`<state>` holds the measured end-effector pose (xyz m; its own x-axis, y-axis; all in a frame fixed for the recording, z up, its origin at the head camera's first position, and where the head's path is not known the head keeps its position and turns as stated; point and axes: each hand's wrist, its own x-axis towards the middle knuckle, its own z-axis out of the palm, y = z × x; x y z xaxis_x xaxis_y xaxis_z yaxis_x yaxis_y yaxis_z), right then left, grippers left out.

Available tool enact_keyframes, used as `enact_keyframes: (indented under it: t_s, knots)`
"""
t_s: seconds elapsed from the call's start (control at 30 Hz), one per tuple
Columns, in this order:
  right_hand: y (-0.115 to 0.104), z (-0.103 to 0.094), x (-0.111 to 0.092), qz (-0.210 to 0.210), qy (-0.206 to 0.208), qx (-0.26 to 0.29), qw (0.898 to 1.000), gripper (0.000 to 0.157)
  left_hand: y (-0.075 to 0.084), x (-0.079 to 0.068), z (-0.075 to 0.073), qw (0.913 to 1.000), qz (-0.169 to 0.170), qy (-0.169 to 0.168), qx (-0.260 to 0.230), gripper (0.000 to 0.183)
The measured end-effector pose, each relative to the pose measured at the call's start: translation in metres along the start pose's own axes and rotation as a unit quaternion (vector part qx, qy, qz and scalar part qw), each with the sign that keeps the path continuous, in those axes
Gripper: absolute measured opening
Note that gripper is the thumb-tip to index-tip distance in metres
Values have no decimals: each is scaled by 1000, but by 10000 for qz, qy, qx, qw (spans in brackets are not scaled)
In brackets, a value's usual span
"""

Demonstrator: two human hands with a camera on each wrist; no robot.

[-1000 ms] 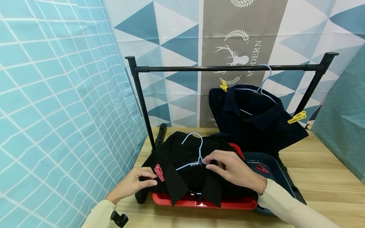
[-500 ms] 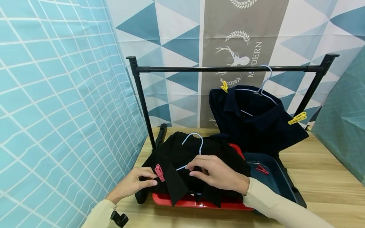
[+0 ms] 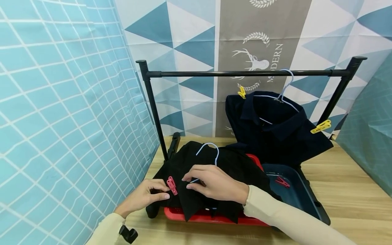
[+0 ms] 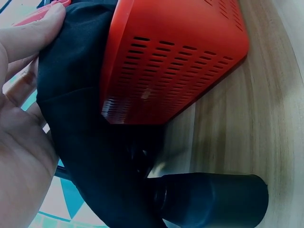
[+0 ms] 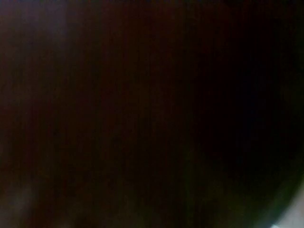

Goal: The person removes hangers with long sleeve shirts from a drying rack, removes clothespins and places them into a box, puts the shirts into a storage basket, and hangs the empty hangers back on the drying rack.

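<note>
A black collared shirt (image 3: 196, 200) lies spread over the red basket (image 3: 200, 217), with a light blue hanger (image 3: 217, 154) inside its neck. My left hand (image 3: 147, 194) pinches the shirt's left shoulder edge beside a pink clothespin (image 3: 172, 185) clipped there. In the left wrist view the thumb presses on the black cloth, the other fingers behind it. My right hand (image 3: 214, 183) hovers over the collar with bent, parted fingers and nothing visible between them; the hanger's arm shows past the fingertips. The right wrist view is almost wholly dark.
A black clothes rack (image 3: 245, 74) stands behind, carrying a dark navy shirt (image 3: 281, 136) on a hanger with yellow clothespins (image 3: 321, 126). Right of the basket is a dark blue basin (image 3: 294, 194) holding a pink clothespin (image 3: 282, 181). A tiled blue sheet (image 3: 61, 119) borders the left.
My right hand has let go of the hanger's neck and moved left across the collar toward the pink clothespin. The left hand keeps its place on the shirt.
</note>
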<state>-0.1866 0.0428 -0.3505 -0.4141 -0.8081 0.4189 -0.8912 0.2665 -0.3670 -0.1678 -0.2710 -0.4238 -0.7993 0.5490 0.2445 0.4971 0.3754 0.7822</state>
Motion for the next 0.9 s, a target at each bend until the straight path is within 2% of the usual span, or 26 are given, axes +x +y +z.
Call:
enact_keyframes:
  t_s: [0.37, 0.53, 0.7, 0.9]
  knots:
    - [-5, 12, 12, 41, -196, -117, 9997, 26, 4, 1, 0, 9999, 43, -1, -110, 13]
    - [-7, 17, 17, 172, -225, -350, 9990, 29, 4, 0, 0, 9999, -70, -23, -100, 13]
    - [-10, 21, 23, 326, -238, -464, 9981, 32, 3, 1, 0, 10000, -26, -15, -61, 14]
    - [-15, 28, 30, 234, -439, -698, 9963, 35, 3, 2, 0, 10000, 55, -48, -31, 13]
